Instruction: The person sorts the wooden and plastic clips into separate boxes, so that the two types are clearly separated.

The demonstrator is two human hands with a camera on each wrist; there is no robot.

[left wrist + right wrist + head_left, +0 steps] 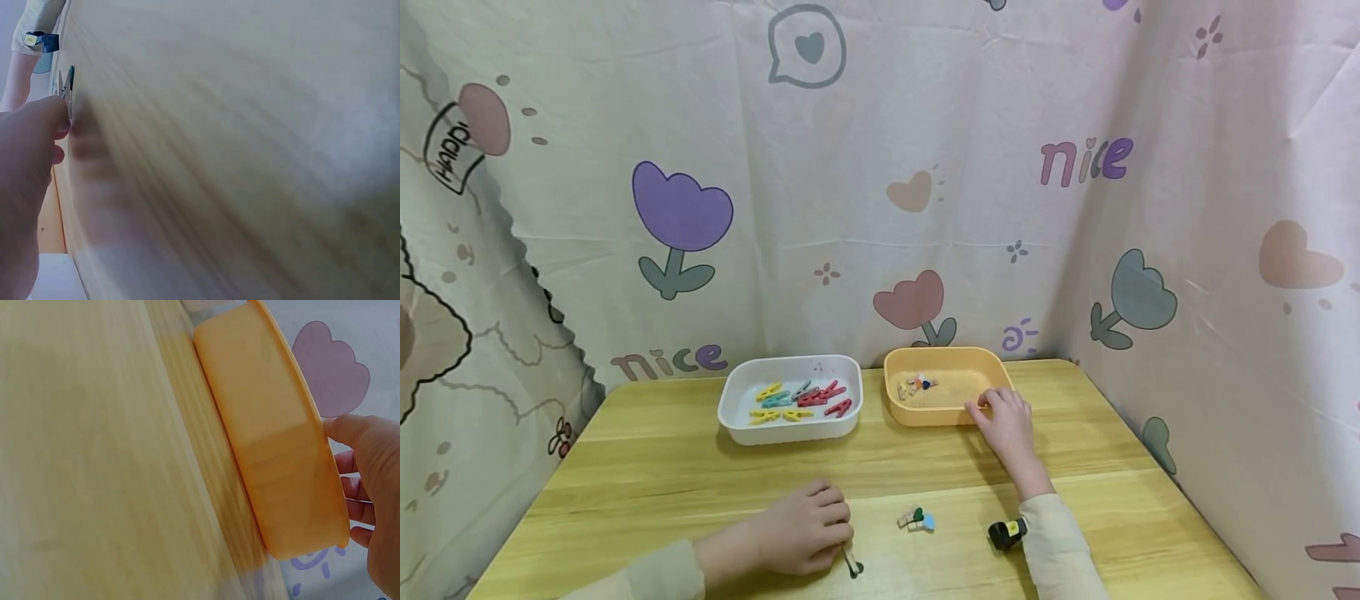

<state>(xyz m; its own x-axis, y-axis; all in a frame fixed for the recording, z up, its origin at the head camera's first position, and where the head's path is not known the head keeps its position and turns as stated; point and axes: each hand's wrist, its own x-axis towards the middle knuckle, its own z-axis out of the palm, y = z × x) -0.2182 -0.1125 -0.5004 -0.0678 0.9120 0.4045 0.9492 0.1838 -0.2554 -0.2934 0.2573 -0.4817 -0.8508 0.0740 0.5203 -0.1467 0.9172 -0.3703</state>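
In the head view my left hand [805, 529], low over the table, pinches a small wooden clothespin [852, 562] with a green decoration at its end. Two more small clothespins [916, 521], one trimmed green and one light blue, lie to its right. My right hand [1007, 425] grips the front right rim of a yellow-orange tray [925, 416]. From the right wrist, the thumb [340, 427] lies at the rim while the fingers curl over the tray's inner side. A few small decorated clothespins [917, 384] lie at the left inside that tray.
To the left stands a white tray [790, 432] with several plastic clothespins [805, 400] in yellow, teal, grey and red. A black device [1006, 534] with a yellow label sits at the right sleeve. A printed curtain [820, 167] borders the table [647, 467] behind and at both sides.
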